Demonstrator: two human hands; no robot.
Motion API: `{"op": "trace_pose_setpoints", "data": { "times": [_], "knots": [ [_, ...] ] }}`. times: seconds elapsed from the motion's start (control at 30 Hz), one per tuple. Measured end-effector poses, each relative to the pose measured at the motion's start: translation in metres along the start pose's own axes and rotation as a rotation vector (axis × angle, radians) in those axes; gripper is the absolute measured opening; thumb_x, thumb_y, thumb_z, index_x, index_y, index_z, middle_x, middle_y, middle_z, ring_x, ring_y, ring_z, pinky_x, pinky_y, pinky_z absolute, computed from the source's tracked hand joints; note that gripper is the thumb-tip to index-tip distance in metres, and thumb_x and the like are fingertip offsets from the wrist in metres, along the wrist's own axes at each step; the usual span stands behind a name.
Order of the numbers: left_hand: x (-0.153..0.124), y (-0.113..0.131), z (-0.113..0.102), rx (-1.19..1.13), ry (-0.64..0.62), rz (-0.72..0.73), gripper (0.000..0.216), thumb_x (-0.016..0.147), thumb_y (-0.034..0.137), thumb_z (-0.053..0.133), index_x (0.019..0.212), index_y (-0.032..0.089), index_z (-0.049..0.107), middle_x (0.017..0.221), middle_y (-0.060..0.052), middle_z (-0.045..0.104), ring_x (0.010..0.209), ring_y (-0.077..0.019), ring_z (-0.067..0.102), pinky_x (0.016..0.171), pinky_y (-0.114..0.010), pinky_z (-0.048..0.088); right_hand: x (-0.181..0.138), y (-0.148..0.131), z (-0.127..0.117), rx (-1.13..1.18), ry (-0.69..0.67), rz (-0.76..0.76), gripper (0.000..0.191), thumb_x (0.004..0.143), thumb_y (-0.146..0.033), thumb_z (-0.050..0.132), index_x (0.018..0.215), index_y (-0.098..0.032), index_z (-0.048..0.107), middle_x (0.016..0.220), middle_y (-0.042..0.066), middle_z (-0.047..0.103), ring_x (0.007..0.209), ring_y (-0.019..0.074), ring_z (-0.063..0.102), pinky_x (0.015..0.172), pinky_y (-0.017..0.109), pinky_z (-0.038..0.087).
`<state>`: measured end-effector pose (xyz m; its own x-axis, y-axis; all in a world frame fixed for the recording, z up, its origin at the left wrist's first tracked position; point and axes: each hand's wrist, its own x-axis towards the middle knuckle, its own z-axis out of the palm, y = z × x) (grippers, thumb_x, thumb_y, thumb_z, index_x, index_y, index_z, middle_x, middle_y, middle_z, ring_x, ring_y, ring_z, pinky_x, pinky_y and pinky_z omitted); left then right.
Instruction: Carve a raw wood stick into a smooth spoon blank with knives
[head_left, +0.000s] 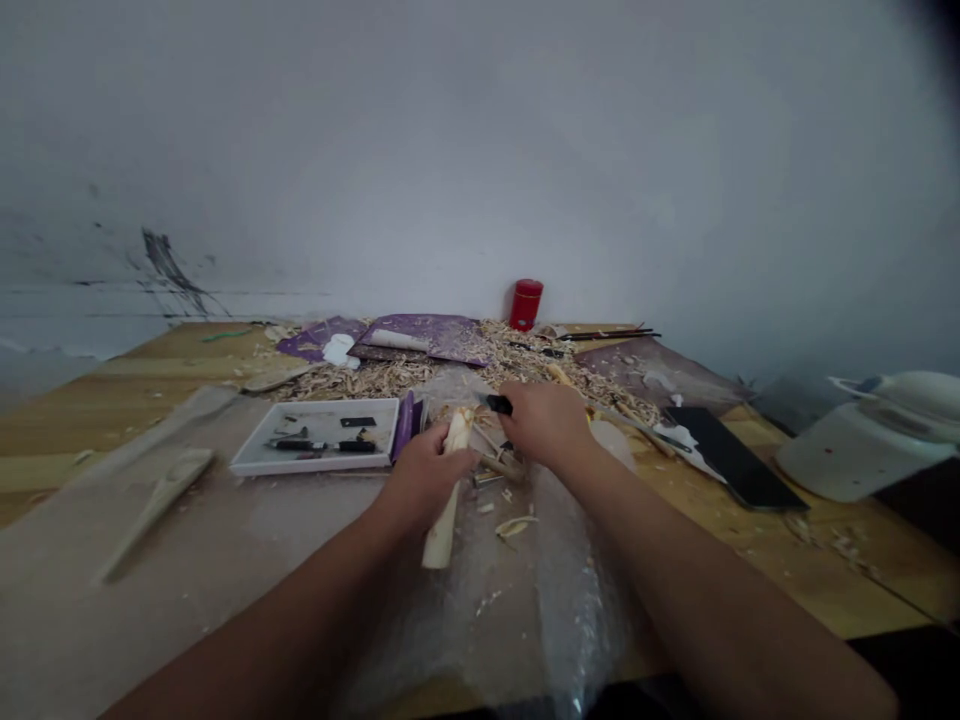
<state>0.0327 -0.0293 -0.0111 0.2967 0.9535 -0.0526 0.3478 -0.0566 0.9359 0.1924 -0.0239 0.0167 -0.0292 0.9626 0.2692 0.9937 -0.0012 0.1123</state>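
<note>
Near the middle of the table, my left hand [429, 468] is closed around a pale piece of wood [441, 535]. The wood is tilted, its lower end pointing toward me and its upper end showing above my thumb. Just to the right, my right hand [546, 422] grips a black-handled carving knife [498, 404]. Its handle points left toward the top of the wood; the blade is small and blurred, and I cannot tell whether it touches. Curled shavings [516, 527] lie below my hands on clear plastic sheeting [577, 600].
On the left are a white tray [255, 464] of small tools and a carved wooden spoon [154, 505]. Purple bags [442, 335], piled shavings [375, 380] and a red can [526, 304] lie toward the wall. A dark flat slab [739, 460] and a white pot [840, 455] stand right.
</note>
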Motion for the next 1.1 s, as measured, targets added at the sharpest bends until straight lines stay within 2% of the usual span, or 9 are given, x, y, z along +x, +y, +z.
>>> {"op": "trace_pose_setpoints", "data": {
  "times": [0.17, 0.4, 0.6, 0.67, 0.73, 0.8, 0.87, 1.0, 1.1],
  "knots": [
    [0.006, -0.006, -0.003, 0.177, 0.046, 0.064, 0.015, 0.065, 0.029, 0.047, 0.07, 0.017, 0.054, 0.06, 0.001, 0.052, 0.056, -0.0122, 0.047, 0.051, -0.021, 0.035, -0.01, -0.019, -0.003, 0.053, -0.052, -0.15, 0.027, 0.077, -0.035, 0.037, 0.088, -0.022, 0.058, 0.08, 0.006, 0.064, 0.073, 0.0198, 0.057, 0.061, 0.028, 0.036],
    [0.002, -0.001, -0.005, 0.334, 0.08, 0.095, 0.018, 0.065, 0.029, 0.047, 0.073, 0.016, 0.057, 0.065, -0.002, 0.056, 0.06, -0.0144, 0.048, 0.051, -0.023, 0.031, -0.009, -0.018, 0.004, 0.04, -0.055, -0.157, 0.025, 0.078, -0.031, 0.034, 0.09, -0.023, 0.055, 0.08, 0.005, 0.063, 0.073, 0.0185, 0.057, 0.061, 0.028, 0.035],
    [-0.002, 0.0, -0.003, 0.19, 0.014, 0.047, 0.019, 0.065, 0.027, 0.047, 0.077, 0.015, 0.056, 0.064, -0.001, 0.054, 0.057, -0.013, 0.047, 0.05, -0.022, 0.031, -0.003, -0.014, 0.004, 0.001, -0.027, -0.138, 0.026, 0.079, -0.026, 0.035, 0.095, -0.024, 0.055, 0.086, 0.006, 0.063, 0.077, 0.0194, 0.058, 0.061, 0.029, 0.037],
    [-0.008, 0.003, -0.002, 0.133, -0.021, 0.04, 0.018, 0.064, 0.024, 0.047, 0.076, 0.015, 0.056, 0.063, 0.0, 0.054, 0.056, -0.0122, 0.047, 0.05, -0.022, 0.032, 0.003, 0.001, 0.004, -0.017, -0.036, -0.025, 0.026, 0.079, -0.026, 0.034, 0.093, -0.024, 0.057, 0.084, 0.006, 0.064, 0.076, 0.0206, 0.059, 0.061, 0.029, 0.038],
    [-0.012, 0.005, 0.0, 0.131, -0.05, 0.047, 0.014, 0.062, 0.021, 0.047, 0.071, 0.015, 0.056, 0.059, 0.001, 0.052, 0.053, -0.0112, 0.045, 0.049, -0.021, 0.031, 0.01, 0.021, 0.003, -0.061, -0.057, 0.201, 0.027, 0.079, -0.026, 0.034, 0.089, -0.023, 0.059, 0.079, 0.008, 0.064, 0.073, 0.0227, 0.059, 0.06, 0.031, 0.039],
    [-0.013, 0.006, 0.0, 0.155, -0.032, 0.043, 0.013, 0.062, 0.022, 0.047, 0.069, 0.015, 0.056, 0.056, 0.001, 0.051, 0.052, -0.0112, 0.044, 0.048, -0.021, 0.031, 0.013, 0.034, 0.002, -0.091, -0.007, 0.319, 0.03, 0.08, -0.032, 0.033, 0.09, -0.023, 0.059, 0.082, 0.009, 0.064, 0.075, 0.0239, 0.059, 0.06, 0.032, 0.039],
    [-0.009, 0.004, -0.001, 0.175, 0.002, 0.024, 0.018, 0.063, 0.024, 0.047, 0.074, 0.015, 0.057, 0.057, 0.001, 0.051, 0.052, -0.0118, 0.044, 0.048, -0.022, 0.03, 0.011, 0.033, 0.001, -0.064, 0.022, 0.26, 0.031, 0.08, -0.036, 0.032, 0.091, -0.024, 0.058, 0.082, 0.008, 0.064, 0.074, 0.0224, 0.059, 0.06, 0.03, 0.038],
    [0.001, -0.001, -0.003, 0.223, 0.018, 0.061, 0.02, 0.063, 0.024, 0.048, 0.078, 0.015, 0.058, 0.063, 0.0, 0.054, 0.057, -0.0129, 0.047, 0.049, -0.021, 0.03, -0.003, 0.003, -0.002, 0.002, 0.006, -0.012, 0.028, 0.08, -0.036, 0.034, 0.085, -0.024, 0.058, 0.079, 0.005, 0.064, 0.073, 0.0199, 0.058, 0.06, 0.027, 0.037],
    [0.002, -0.002, -0.003, 0.247, 0.041, 0.094, 0.019, 0.063, 0.023, 0.047, 0.076, 0.016, 0.058, 0.062, 0.001, 0.053, 0.057, -0.0123, 0.046, 0.049, -0.021, 0.03, -0.01, -0.014, -0.003, 0.021, -0.022, -0.115, 0.026, 0.079, -0.035, 0.035, 0.087, -0.024, 0.057, 0.079, 0.005, 0.064, 0.073, 0.0194, 0.058, 0.059, 0.027, 0.035]
  ]
}}
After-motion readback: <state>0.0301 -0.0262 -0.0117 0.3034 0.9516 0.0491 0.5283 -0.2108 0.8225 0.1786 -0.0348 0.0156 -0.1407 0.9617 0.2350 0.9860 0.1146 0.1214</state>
